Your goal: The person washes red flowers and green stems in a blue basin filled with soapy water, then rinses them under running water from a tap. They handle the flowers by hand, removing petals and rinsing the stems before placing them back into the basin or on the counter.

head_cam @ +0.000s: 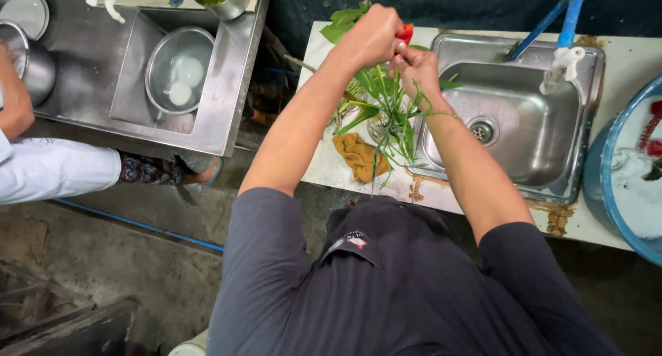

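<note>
Head view: both hands meet above the desk, at the left rim of the steel sink [531,156]. The left hand [372,35] is closed in a fist around a small red-handled tool [407,32]; its working end is hidden. The right hand [416,70] pinches the top of a bunch of green stalks [386,115], which hangs down over the desk edge beside a crumpled ochre cloth [358,156].

Handling judgement: the stalks appear light, limp and thin, with long narrow leaves that bend freely; likely wet and somewhat slippery. Grip near the gathered upper ends, where the stems bundle firmly; the loose tips tear easily.

Materials: the sink is smooth brushed metal with a round drain; the desk top is pale, stained and chipped along its near edge.
</note>
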